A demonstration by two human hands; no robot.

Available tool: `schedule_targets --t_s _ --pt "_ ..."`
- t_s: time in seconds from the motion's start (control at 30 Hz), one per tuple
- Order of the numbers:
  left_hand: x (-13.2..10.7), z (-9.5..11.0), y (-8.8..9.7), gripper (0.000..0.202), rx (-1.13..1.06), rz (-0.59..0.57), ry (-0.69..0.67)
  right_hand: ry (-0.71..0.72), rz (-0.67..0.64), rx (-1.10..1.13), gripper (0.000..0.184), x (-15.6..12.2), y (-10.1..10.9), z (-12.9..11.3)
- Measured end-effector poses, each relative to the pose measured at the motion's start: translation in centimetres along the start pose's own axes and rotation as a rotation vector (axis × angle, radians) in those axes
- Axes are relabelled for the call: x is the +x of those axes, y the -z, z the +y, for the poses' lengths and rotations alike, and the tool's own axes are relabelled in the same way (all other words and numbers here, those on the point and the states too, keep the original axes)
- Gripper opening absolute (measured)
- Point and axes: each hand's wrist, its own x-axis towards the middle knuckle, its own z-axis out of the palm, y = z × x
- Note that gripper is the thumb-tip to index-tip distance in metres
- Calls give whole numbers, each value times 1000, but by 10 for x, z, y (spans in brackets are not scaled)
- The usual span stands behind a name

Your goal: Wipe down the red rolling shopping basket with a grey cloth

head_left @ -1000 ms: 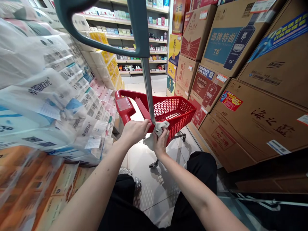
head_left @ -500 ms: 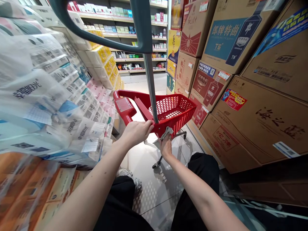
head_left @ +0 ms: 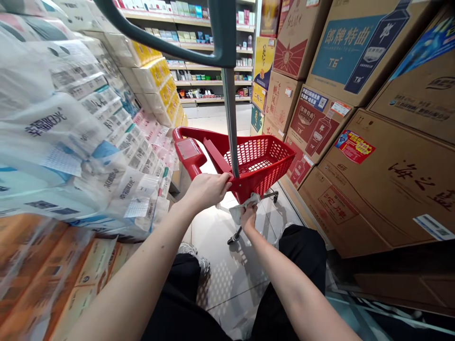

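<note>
A red plastic shopping cart [head_left: 254,182] with a perforated basket stands in front of me, its grey metal post [head_left: 230,118] rising to a dark grey loop handle [head_left: 222,42]. My left hand [head_left: 211,189] is closed around the red rim at the near end, beside the foot of the post. Lower and to the right, my right hand [head_left: 249,214] grips a crumpled pale cloth [head_left: 236,214] against the underside of the basket's near corner. Part of the cloth hangs down left of the fingers. A caster wheel [head_left: 233,238] shows below it.
Stacked cartons [head_left: 384,184] line the right side close to the cart. Plastic-wrapped paper packs [head_left: 106,142] are piled on the left, with orange packs [head_left: 39,270] nearer me. Shelves of small goods [head_left: 209,80] stand at the back, beyond the tiled floor [head_left: 231,284].
My right hand and the cloth have slid slightly down, from the basket's side to beneath its lower edge. The left hand keeps its hold on the rim. The whole view has shifted a little.
</note>
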Motion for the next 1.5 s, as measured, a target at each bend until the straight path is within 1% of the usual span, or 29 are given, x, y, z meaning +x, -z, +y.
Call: schedule_targets --t_s 0.1,0.23,0.3,0.43,0.6,0.7,0.73,0.8,0.87,0.9,1.03,1.17,1.23,1.33,1.43,1.5 --pt "4 0 -1 42 -14 -10 10 -91 38 -31 50 12 12 -16" --pt "9 -1 -1 41 -23 -16 21 2 75 34 55 24 33 -46" --pt "10 -1 -1 42 -27 -10 20 55 92 59 57 27 39 -54" --pt "9 0 -1 42 -41 -3 17 76 82 52 59 27 40 -50" --pt "7 0 0 41 -57 -14 27 19 7 -37 62 27 35 -37" --pt "5 1 1 41 -68 -6 35 -7 -49 -102 62 26 38 -32" --pt "4 1 2 41 -73 0 35 8 -59 -97 59 26 41 -31" --pt "2 2 2 42 -82 12 40 81 -40 -34 48 28 48 -32" --pt "0 2 3 42 -84 18 45 164 19 60 39 31 57 -38" --pt "-1 2 3 42 -81 22 47 182 53 104 37 33 62 -43" --pt "-4 2 3 43 -74 40 53 183 151 237 38 38 83 -70" --pt "-4 5 3 40 -77 48 35 308 177 311 40 48 105 -106" --pt "-4 7 4 38 -59 55 44 381 150 311 40 58 113 -123" --pt "-6 8 7 34 -51 71 46 489 30 247 41 74 116 -136" --pt "-12 2 10 29 -173 146 -21 539 -55 132 36 85 111 -131" --pt "-16 -7 10 31 -228 205 -18 550 -78 73 34 88 108 -124"
